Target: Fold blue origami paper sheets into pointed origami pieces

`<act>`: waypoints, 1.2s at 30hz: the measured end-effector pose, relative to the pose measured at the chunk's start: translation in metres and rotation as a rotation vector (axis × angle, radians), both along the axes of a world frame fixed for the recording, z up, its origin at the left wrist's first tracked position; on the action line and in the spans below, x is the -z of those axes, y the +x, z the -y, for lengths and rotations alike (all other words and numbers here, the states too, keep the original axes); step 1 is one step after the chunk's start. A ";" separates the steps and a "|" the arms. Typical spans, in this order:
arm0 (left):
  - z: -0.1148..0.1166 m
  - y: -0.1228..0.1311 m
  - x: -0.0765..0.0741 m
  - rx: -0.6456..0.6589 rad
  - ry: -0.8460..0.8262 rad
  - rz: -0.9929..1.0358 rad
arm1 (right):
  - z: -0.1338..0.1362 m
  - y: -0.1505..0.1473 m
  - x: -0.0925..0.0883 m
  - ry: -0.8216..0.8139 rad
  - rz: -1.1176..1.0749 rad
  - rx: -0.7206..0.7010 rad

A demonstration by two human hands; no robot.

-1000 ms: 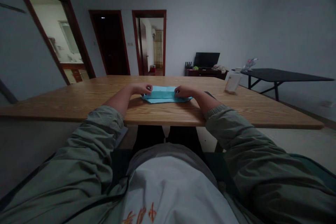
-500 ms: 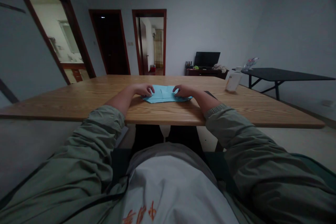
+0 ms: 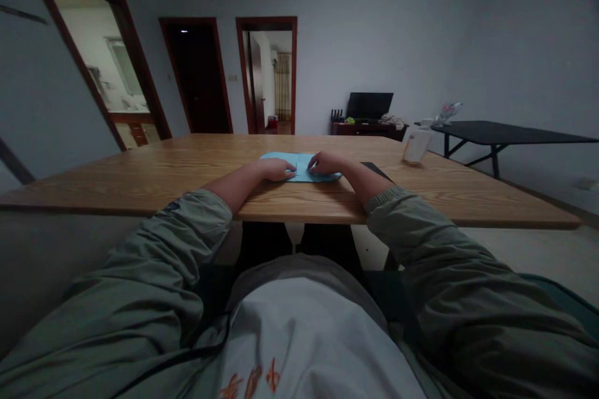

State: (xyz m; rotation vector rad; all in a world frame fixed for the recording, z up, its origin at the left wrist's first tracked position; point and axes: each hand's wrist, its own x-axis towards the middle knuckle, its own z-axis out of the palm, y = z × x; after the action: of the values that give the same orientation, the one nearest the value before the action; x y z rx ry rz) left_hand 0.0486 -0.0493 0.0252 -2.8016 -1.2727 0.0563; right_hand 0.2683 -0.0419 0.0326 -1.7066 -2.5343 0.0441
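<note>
A folded sheet of light blue paper (image 3: 302, 163) lies on the wooden table in front of me. My left hand (image 3: 277, 169) rests on its left part, palm down, with the fingers stretched toward the middle crease. On the right part sits my right hand (image 3: 326, 163); its fingers are bent and a little apart, with the tips touching the paper. The paper's lower left portion is hidden under my left hand and wrist.
A dark flat object (image 3: 375, 169) lies partly behind my right forearm. Farther right on the wooden table (image 3: 187, 168) stands a white container (image 3: 416, 147). A black folding table (image 3: 505, 132) is beyond it, and a monitor (image 3: 369, 106) stands against the far wall.
My left hand has moved right, from the paper's left edge to near its middle. The paper's left front edge no longer shows. My right hand has hardly moved.
</note>
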 end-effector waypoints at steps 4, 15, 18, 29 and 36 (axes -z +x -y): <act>0.000 -0.003 0.001 -0.013 0.064 0.032 | 0.005 -0.003 -0.003 -0.008 -0.041 0.107; -0.007 -0.007 0.002 -0.067 0.010 0.251 | 0.003 -0.004 0.000 0.018 -0.461 0.168; -0.018 -0.015 -0.002 -0.145 -0.069 0.471 | 0.006 -0.007 -0.002 0.044 -0.677 0.089; -0.030 -0.050 -0.013 -0.074 -0.490 0.982 | 0.008 -0.005 -0.012 0.076 -0.846 0.024; -0.033 -0.059 -0.018 -0.062 -0.408 1.128 | 0.019 -0.007 -0.018 0.127 -0.902 0.007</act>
State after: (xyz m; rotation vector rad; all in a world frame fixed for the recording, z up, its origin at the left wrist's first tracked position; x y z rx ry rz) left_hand -0.0109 -0.0167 0.0433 -3.1611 -1.5966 -1.6243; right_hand 0.2616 -0.0612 0.0508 -1.2334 -1.8048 0.5109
